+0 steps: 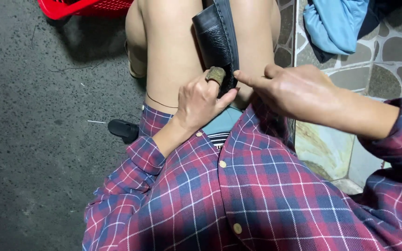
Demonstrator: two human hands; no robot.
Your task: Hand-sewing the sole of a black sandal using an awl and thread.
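Gripping black leather piece (215,37) between bare knees, left hand (201,102) closing its grip on lower edge, thimble-like cap (216,74) on finger. Pinching at same edge with right hand (298,90), contents indiscernible.

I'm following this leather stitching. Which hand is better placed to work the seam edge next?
Probably the right hand: its fingertips pinch at the black leather piece edge, while the left hand, wearing a thumb guard, braces it.

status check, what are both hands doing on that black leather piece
Left hand gripping black leather piece, thimble on finger. Right hand pinching at its edge. Piece wedged between knees. Nothing blocking.
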